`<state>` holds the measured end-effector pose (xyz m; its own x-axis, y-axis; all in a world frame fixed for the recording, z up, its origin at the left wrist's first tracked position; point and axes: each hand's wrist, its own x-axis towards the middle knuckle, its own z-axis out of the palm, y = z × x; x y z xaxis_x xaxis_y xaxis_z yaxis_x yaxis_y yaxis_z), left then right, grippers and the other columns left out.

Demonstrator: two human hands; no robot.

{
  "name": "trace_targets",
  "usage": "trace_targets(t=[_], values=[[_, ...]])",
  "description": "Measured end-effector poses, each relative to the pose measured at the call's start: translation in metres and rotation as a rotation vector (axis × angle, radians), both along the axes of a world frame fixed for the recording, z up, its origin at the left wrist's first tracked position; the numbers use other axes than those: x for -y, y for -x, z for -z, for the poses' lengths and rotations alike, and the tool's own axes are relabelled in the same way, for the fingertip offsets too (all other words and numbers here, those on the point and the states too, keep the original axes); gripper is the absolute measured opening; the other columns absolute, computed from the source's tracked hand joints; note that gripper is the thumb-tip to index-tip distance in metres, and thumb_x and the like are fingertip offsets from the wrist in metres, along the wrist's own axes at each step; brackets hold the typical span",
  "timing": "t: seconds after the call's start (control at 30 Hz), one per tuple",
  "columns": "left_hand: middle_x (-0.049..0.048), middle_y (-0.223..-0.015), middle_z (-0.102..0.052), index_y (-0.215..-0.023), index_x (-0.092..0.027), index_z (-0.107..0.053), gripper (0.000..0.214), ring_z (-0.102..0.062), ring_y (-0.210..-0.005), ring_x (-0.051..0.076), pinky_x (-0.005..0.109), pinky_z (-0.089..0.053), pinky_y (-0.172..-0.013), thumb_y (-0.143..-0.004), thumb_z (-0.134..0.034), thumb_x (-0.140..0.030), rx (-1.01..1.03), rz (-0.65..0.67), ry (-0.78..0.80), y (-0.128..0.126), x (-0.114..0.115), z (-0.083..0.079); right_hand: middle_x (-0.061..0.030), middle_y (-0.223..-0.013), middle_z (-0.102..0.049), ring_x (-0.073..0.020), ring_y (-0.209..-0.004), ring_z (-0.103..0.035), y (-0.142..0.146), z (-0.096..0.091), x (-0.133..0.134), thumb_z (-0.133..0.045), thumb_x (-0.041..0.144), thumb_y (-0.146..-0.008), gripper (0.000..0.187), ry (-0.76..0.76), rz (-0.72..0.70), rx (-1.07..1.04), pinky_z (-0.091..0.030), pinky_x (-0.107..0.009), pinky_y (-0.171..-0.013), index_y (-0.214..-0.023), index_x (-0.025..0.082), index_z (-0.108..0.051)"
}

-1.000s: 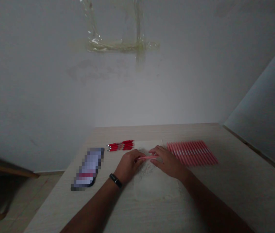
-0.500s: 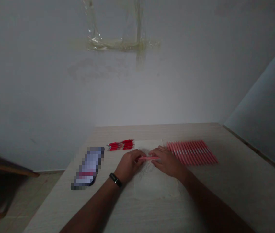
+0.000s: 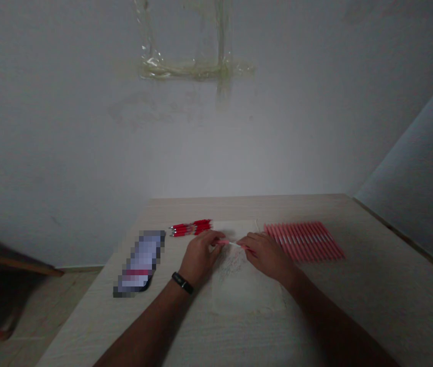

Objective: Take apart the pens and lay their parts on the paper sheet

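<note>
Between my two hands a slim pink pen (image 3: 234, 244) is held level above a pale sheet (image 3: 250, 295). My left hand (image 3: 201, 255) is closed on its left end, and my right hand (image 3: 265, 252) pinches its right end. A whitish stretch of the pen shows between the fingers; whether it is in one piece or two I cannot tell. Just beyond my right hand lies a row of several pink pens (image 3: 308, 239), side by side. Past my left hand are several red click pens (image 3: 191, 228) with silvery tips.
A pixelated phone-like object (image 3: 139, 265) lies at the left of the wooden table (image 3: 185, 326). Dark scribble-like marks cover part of the sheet under my hands. Behind the table rises a grey wall (image 3: 201, 153) with tape on it. A dark piece of furniture (image 3: 2, 285) stands at the left.
My hands have drawn slightly apart along the pink pen, the left moving a little away from me. A whitish section now shows in the middle, where pink showed before.
</note>
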<state>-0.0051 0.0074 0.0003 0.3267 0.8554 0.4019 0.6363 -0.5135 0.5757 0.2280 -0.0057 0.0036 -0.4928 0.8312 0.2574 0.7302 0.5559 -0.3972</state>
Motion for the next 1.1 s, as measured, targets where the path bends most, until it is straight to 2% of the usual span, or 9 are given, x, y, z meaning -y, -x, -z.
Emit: trace_targets(t=[0.13, 0.3, 0.47, 0.6, 0.83, 1.1], values=[[0.0063, -0.098, -0.07, -0.101, -0.02, -0.069, 0.018, -0.063, -0.087, 0.02, 0.032, -0.05, -0.078, -0.089, -0.056, -0.018, 0.07, -0.034, 0.009, 0.002, -0.004, 0.003, -0.0049, -0.098, -0.071, -0.0188, -0.091, -0.064, -0.008, 0.003, -0.008, -0.054, 0.008, -0.087, 0.026, -0.016, 0.129, -0.06, -0.045, -0.03, -0.083, -0.105, 0.02, -0.067], [0.0048, -0.088, -0.072, -0.099, -0.018, -0.07, 0.018, -0.064, -0.076, 0.018, 0.028, -0.049, -0.069, -0.083, -0.065, -0.024, 0.15, -0.021, 0.159, -0.004, -0.001, 0.006, -0.0039, -0.092, -0.07, -0.0183, -0.085, -0.063, -0.017, 0.007, -0.014, -0.056, 0.009, -0.086, 0.025, -0.022, 0.243, -0.12, -0.046, -0.028, -0.077, -0.105, 0.021, -0.066], [0.0021, -0.076, -0.069, -0.099, -0.017, -0.069, 0.024, -0.06, -0.064, 0.014, 0.024, -0.043, -0.058, -0.084, -0.068, -0.035, 0.172, -0.004, 0.268, -0.016, 0.006, 0.011, -0.004, -0.093, -0.07, -0.0185, -0.086, -0.063, -0.015, 0.007, -0.013, -0.057, 0.01, -0.085, 0.025, -0.021, 0.232, -0.143, -0.046, -0.028, -0.077, -0.105, 0.021, -0.066], [0.0003, -0.07, -0.066, -0.102, -0.018, -0.067, 0.031, -0.058, -0.06, 0.013, 0.023, -0.04, -0.055, -0.087, -0.065, -0.044, 0.135, 0.007, 0.266, -0.02, 0.008, 0.016, -0.0035, -0.091, -0.07, -0.0181, -0.084, -0.064, -0.014, 0.006, -0.012, -0.057, 0.01, -0.085, 0.025, -0.014, 0.225, -0.151, -0.047, -0.028, -0.077, -0.105, 0.021, -0.067], [0.0014, -0.073, -0.065, -0.095, -0.019, -0.065, 0.023, -0.056, -0.062, 0.014, 0.025, -0.039, -0.057, -0.092, -0.057, -0.04, 0.029, -0.011, 0.2, -0.022, 0.01, 0.017, -0.0039, -0.094, -0.071, -0.0173, -0.081, -0.065, -0.014, 0.01, -0.013, -0.057, 0.01, -0.085, 0.026, 0.023, 0.211, -0.159, -0.047, -0.028, -0.076, -0.107, 0.021, -0.067], [0.0072, -0.09, -0.066, -0.102, -0.018, -0.064, 0.021, -0.06, -0.081, 0.02, 0.031, -0.045, -0.072, -0.094, -0.055, -0.036, -0.063, 0.018, 0.093, -0.016, 0.008, 0.017, -0.0041, -0.096, -0.069, -0.0186, -0.09, -0.063, -0.014, 0.004, -0.01, -0.056, 0.003, -0.082, 0.029, -0.001, 0.077, -0.105, -0.046, -0.029, -0.083, -0.101, 0.02, -0.068]])
